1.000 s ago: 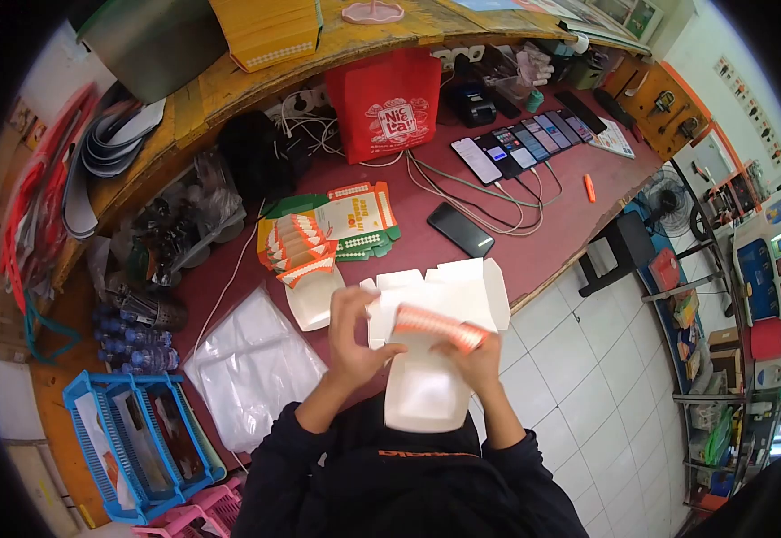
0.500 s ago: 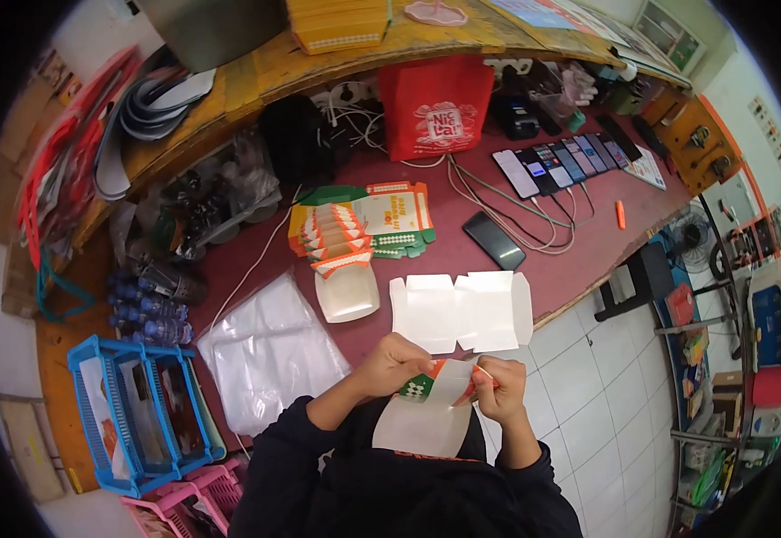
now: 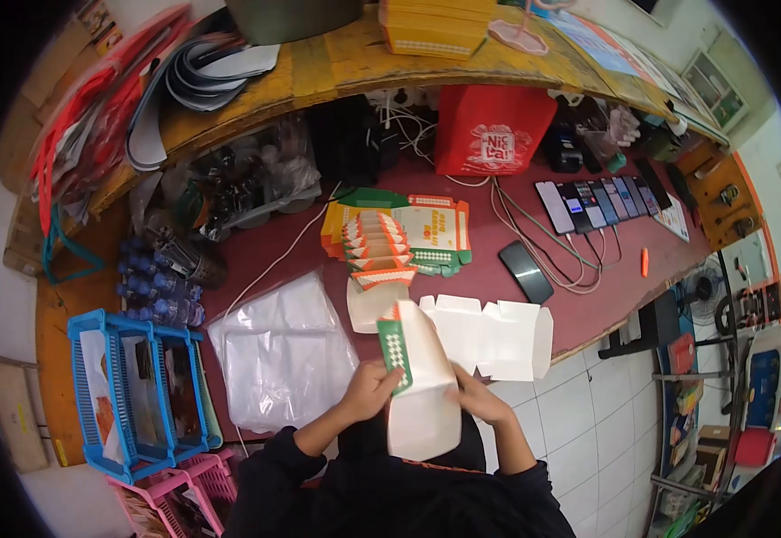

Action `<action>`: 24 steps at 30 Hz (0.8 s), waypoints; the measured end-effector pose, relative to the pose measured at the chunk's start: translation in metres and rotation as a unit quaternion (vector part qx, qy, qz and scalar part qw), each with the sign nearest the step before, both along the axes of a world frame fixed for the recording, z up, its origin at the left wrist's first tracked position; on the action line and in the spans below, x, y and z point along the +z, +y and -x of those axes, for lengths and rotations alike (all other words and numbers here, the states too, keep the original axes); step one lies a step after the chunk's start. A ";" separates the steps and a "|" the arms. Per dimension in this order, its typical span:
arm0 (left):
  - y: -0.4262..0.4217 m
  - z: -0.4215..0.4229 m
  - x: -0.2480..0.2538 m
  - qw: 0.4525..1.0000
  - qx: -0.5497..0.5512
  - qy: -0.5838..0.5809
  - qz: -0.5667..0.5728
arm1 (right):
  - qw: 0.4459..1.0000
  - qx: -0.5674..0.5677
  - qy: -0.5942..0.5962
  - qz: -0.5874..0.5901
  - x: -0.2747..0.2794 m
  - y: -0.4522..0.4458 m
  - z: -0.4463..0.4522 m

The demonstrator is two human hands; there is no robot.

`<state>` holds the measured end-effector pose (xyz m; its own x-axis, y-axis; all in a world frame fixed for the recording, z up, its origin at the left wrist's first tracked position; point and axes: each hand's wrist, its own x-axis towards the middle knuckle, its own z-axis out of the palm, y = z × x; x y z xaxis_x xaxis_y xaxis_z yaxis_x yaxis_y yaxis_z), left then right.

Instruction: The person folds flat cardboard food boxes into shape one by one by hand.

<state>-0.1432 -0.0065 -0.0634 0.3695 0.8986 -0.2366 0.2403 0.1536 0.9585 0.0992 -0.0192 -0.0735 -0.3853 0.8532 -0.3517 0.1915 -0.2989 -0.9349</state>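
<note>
A partly folded cardboard box [image 3: 422, 403], white inside with a green and orange patterned side, is held over my lap. My left hand [image 3: 370, 390] grips its left side near the green panel. On the right edge, my right hand [image 3: 480, 396] pinches the board. An unfolded white carton [image 3: 498, 336] lies flat on the table just beyond. Behind the held box, nested folded boxes [image 3: 378, 251] with orange trim rest beside flat printed cartons [image 3: 440, 229].
Clear plastic bags [image 3: 284, 359] lie at the left. A black phone [image 3: 526, 272], a row of phones [image 3: 598, 202] with cables, an orange marker [image 3: 645, 262] and a red bag [image 3: 495, 130] sit further back. Blue trays [image 3: 130, 394] stand at the lower left.
The held box has turned and opened out, its patterned side now raised at the left. My hands have shifted to its two sides. The camera view has moved left.
</note>
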 end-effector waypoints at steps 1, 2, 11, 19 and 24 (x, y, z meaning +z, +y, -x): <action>0.008 0.006 -0.009 1.000 0.006 -0.001 0.001 | 0.988 0.136 -0.049 -0.053 0.009 0.003 0.001; 0.017 0.011 -0.023 0.989 0.019 -0.034 -0.145 | 0.971 0.155 -0.115 -0.141 0.008 0.009 0.005; 0.118 0.056 -0.107 0.877 0.181 0.268 -0.355 | 0.935 -0.063 -0.259 -0.232 -0.075 0.150 0.065; 0.127 0.063 -0.122 0.943 0.116 0.196 -0.243 | 0.877 -0.022 -0.456 -0.152 -0.099 0.193 0.119; 0.127 0.061 -0.138 0.966 0.182 -0.027 -0.180 | 0.777 -0.076 -0.552 -0.293 -0.140 0.184 0.134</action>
<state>-0.2038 0.1201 -0.2015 0.0172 0.9917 0.1270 0.1808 -0.1281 0.9751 -0.0353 0.1653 -0.2137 -0.0035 0.9975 0.0708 0.9774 0.0184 -0.2105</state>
